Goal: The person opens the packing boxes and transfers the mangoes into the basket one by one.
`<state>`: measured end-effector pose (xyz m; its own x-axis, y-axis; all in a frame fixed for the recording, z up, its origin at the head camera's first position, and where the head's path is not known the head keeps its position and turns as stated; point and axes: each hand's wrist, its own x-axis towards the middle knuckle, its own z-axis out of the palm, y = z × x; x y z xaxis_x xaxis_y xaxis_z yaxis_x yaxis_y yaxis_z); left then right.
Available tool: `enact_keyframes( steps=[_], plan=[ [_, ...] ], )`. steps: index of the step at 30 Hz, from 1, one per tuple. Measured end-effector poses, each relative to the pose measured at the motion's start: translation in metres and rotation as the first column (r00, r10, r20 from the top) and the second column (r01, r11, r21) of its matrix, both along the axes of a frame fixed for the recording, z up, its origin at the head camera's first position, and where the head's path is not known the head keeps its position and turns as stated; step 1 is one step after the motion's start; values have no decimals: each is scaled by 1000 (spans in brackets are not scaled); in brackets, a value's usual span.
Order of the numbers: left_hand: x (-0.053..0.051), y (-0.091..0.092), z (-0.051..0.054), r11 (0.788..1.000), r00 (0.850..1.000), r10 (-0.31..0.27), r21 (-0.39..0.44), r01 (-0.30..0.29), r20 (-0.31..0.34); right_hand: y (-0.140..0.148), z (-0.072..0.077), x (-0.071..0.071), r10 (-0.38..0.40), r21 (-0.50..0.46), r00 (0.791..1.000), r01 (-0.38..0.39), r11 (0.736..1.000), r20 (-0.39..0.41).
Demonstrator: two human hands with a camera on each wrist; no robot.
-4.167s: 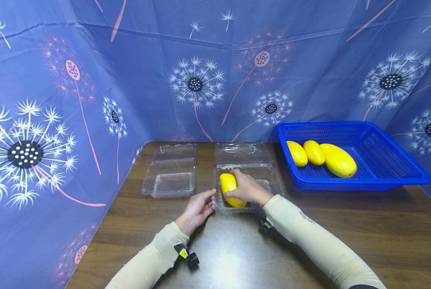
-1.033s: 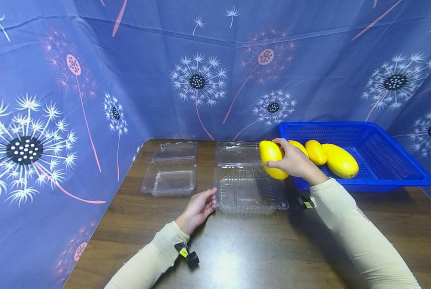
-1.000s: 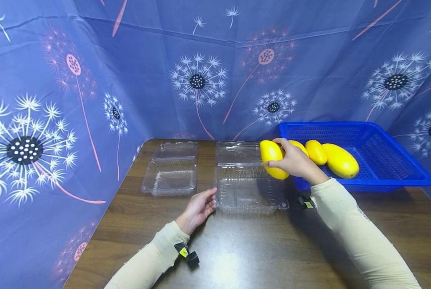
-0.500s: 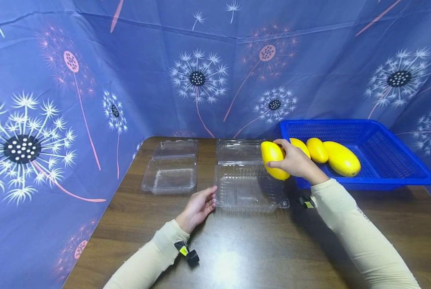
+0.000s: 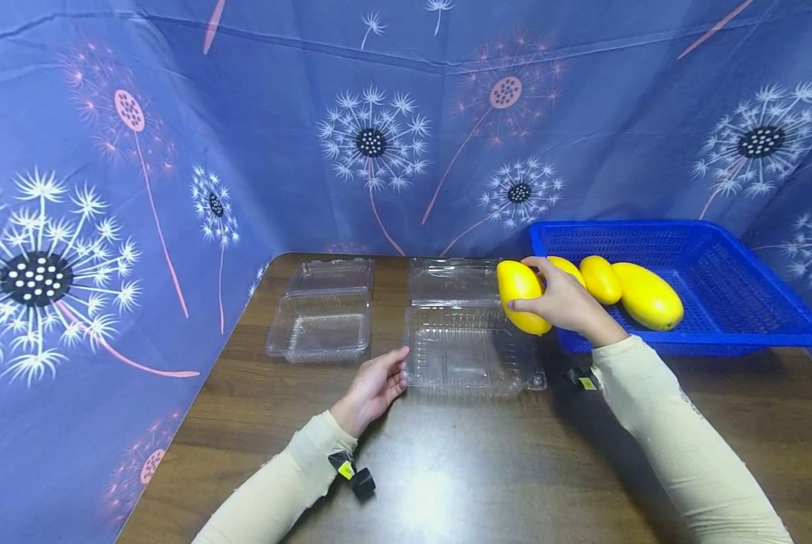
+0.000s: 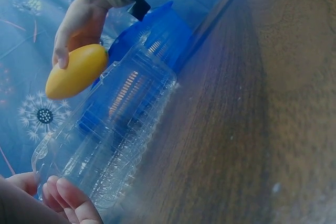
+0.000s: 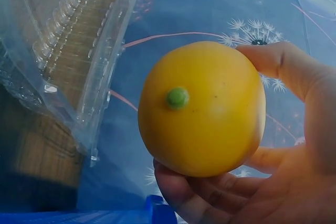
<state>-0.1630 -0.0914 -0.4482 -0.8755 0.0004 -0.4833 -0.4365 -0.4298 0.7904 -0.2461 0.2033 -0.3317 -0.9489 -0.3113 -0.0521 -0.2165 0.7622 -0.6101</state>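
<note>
A yellow mango (image 5: pixel 520 298) is held in my right hand (image 5: pixel 569 301), raised over the right side of an open clear plastic clamshell container (image 5: pixel 449 363). In the right wrist view the thumb and fingers curl round the mango (image 7: pixel 202 124), whose green stem end (image 7: pixel 177 98) faces the camera. My left hand (image 5: pixel 373 387) is at the container's left edge. The left wrist view has its thumb and curled fingers (image 6: pixel 73 198) pinching the near rim of the container (image 6: pixel 121 124). No mango lies inside that container.
A second open clear container (image 5: pixel 320 329) stands to the left. At the right, a blue plastic basket (image 5: pixel 732 302) holds more yellow mangoes (image 5: pixel 650 296), one partly hidden behind my right hand. A patterned blue cloth (image 5: pixel 263 113) hangs behind the wooden table (image 5: pixel 514 468).
About four seconds ago the mango was inside the middle container; my right hand has since lifted it up and to the right. Over the last second both hands stay nearly still.
</note>
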Motion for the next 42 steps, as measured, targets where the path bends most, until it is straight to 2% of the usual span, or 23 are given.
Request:
enact_keyframes(
  steps=[7, 26, 35, 42],
  plan=[
    [0, 0, 1, 1000, 1000, -3, 8, 3, 15, 6, 4, 1, -7, -3, 1000, 7, 1000, -18],
    [1, 0, 4, 1000, 1000, 7, 15, -7, -1, 32, 24, -1, -57, 34, 998, 58, 998, -32],
    [1, 0, 1, 1000, 1000, 4, 10, -4, 3, 47, 23, -6, -78, 71, 995, 83, 994, -64],
    [0, 1, 5, 1000, 1000, 15, 19, -15, -5, 57, 22, -11, -90, 91, 993, 97, 991, -72]
  ],
)
